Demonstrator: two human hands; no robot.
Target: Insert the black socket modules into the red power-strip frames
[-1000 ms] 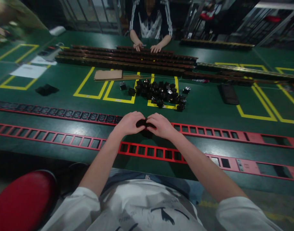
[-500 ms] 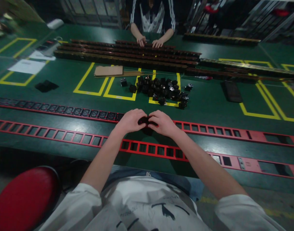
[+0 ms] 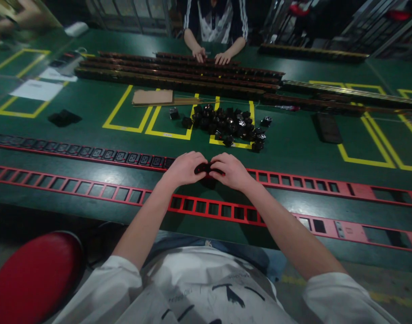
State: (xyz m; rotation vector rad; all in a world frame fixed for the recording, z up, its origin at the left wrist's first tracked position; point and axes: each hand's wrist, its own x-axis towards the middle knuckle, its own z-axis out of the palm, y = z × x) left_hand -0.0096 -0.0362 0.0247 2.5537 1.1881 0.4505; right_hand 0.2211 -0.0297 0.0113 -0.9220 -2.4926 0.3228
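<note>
My left hand (image 3: 186, 169) and my right hand (image 3: 232, 171) meet over the far red frame strip (image 3: 295, 181). Between their curled fingertips is a small black socket (image 3: 202, 168), mostly hidden by the fingers; whether it sits inside the frame's opening I cannot tell. To the left of my hands, a row of black sockets (image 3: 133, 158) fills the same strip, while its openings on the right are bare. Beyond my hands lies a loose pile of black sockets (image 3: 226, 122). Nearer my body runs a second red frame strip (image 3: 213, 209) with open slots.
Long dark rails (image 3: 179, 76) lie across the green table, with a co-worker's hands (image 3: 222, 57) behind them. Around the pile are a cardboard piece (image 3: 152, 97), a dark flat case (image 3: 327, 128), a black scrap (image 3: 64, 118) and white paper (image 3: 37, 90). A red stool (image 3: 37, 279) stands lower left.
My hands stay at nearly the same spot on the far strip, with only slight finger movement. Another person's arm has come into view at the upper left.
</note>
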